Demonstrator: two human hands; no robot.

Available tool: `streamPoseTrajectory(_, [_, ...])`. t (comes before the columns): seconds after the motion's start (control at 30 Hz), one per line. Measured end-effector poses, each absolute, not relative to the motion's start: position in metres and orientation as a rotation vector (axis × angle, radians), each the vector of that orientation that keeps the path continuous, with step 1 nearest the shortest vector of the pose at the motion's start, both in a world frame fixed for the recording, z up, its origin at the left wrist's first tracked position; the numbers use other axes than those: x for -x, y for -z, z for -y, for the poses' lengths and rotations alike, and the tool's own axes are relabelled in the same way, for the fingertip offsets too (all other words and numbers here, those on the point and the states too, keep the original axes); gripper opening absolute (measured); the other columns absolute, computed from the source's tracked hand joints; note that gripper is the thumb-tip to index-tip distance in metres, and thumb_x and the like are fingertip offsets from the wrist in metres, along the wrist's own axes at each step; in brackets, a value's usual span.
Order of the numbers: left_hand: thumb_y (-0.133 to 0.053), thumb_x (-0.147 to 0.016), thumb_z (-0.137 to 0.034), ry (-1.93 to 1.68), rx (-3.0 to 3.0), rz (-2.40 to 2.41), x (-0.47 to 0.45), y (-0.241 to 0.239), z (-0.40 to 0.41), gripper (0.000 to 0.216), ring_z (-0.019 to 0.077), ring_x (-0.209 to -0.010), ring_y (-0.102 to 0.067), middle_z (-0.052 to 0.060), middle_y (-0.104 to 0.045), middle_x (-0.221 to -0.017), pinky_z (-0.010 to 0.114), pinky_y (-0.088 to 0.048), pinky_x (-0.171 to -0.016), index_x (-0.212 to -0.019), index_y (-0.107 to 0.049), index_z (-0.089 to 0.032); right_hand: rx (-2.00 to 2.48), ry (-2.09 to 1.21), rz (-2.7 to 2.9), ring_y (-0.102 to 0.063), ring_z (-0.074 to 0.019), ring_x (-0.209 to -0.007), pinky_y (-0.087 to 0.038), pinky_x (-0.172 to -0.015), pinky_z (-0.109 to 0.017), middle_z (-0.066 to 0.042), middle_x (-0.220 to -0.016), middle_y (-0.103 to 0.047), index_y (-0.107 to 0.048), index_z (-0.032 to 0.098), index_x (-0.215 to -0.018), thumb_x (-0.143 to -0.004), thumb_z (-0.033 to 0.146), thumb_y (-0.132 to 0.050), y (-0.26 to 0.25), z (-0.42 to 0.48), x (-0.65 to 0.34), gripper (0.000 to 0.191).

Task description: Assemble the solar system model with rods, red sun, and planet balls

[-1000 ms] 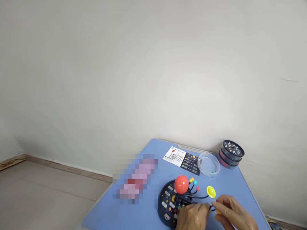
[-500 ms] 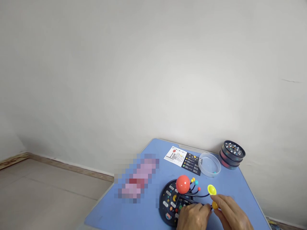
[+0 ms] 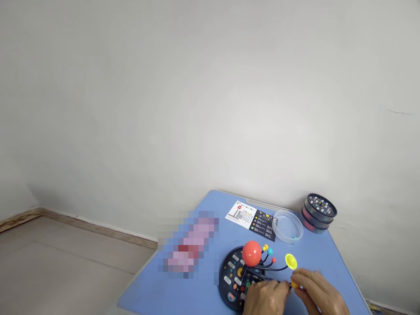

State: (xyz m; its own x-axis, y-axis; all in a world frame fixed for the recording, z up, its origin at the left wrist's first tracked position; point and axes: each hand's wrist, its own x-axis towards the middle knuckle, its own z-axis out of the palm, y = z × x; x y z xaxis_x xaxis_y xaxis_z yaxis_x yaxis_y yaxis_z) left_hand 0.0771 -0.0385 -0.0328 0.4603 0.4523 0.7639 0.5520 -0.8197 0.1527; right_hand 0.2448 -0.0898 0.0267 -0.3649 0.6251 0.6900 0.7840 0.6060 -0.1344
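Note:
A solar system model stands on a round black base (image 3: 231,280) near the table's front edge, with a big red-orange ball (image 3: 251,253) in the middle and thin black arms carrying small coloured balls (image 3: 269,251) and a yellow ringed ball (image 3: 291,261). My left hand (image 3: 266,297) rests curled on the base's right side, fingertips closed on a black arm. My right hand (image 3: 320,293) pinches a small orange ball (image 3: 294,285) at that arm's end.
The blue table (image 3: 203,288) stands against a white wall. Behind the model lie an instruction leaflet (image 3: 252,217) and a clear round lid (image 3: 287,226). A stack of round black boxes (image 3: 319,211) sits at the far right corner. A blurred pink patch (image 3: 188,245) lies at left.
The small orange ball in my right fingers has moved slightly up and left against the arm's end; both hands stay close together. The view has shifted a little.

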Motion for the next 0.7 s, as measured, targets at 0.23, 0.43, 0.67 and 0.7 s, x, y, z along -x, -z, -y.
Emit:
streamPoseTrajectory(0.23, [-0.046, -0.085, -0.008, 1.284, 2.601, 0.913, -0.078, 0.033, 0.039, 0.023, 0.0137, -0.038, -0.063, -0.004, -0.065, -0.050, 0.023, -0.036, -0.035, -0.074, -0.060, -0.023, 1.063, 0.289, 2.223, -0.074, -0.0193, -0.083, -0.061, -0.073, -0.026, -0.010, -0.098, -0.076, -0.064, 0.022, -0.117, -0.093, 0.016, -0.054, -0.035, 0.087, -0.250, 0.027])
streamPoseTrajectory(0.43, [-0.049, -0.081, -0.006, 1.247, 2.637, 0.936, -0.078, 0.032, 0.039, 0.021, 0.0132, -0.039, -0.063, -0.004, -0.066, -0.051, 0.020, -0.036, -0.036, -0.076, -0.061, -0.024, 1.017, 0.275, 2.245, -0.071, -0.0188, -0.074, -0.058, -0.065, -0.028, -0.011, -0.096, -0.075, -0.064, 0.020, -0.114, -0.094, 0.018, -0.054, -0.036, 0.084, -0.250, 0.022])
streamPoseTrajectory(0.67, [-0.047, -0.082, -0.009, 1.274, 2.710, 0.924, -0.080, 0.035, 0.037, 0.020, 0.0152, -0.042, -0.065, -0.003, -0.068, -0.055, 0.023, -0.036, -0.037, -0.077, -0.060, -0.022, 1.015, 0.336, 2.311, -0.069, -0.0217, -0.083, -0.056, -0.069, -0.032, -0.007, -0.091, -0.075, -0.064, 0.022, -0.106, -0.092, 0.021, -0.058, -0.044, 0.079, -0.251, 0.015])
streamPoseTrajectory(0.7, [-0.047, -0.082, -0.009, 1.281, 2.721, 0.933, -0.080, 0.036, 0.036, 0.019, 0.0149, -0.043, -0.065, -0.003, -0.068, -0.056, 0.023, -0.037, -0.038, -0.077, -0.060, -0.022, 1.005, 0.355, 2.310, -0.070, -0.0217, -0.086, -0.056, -0.070, -0.032, -0.006, -0.090, -0.075, -0.064, 0.023, -0.106, -0.092, 0.023, -0.058, -0.044, 0.078, -0.251, 0.015])
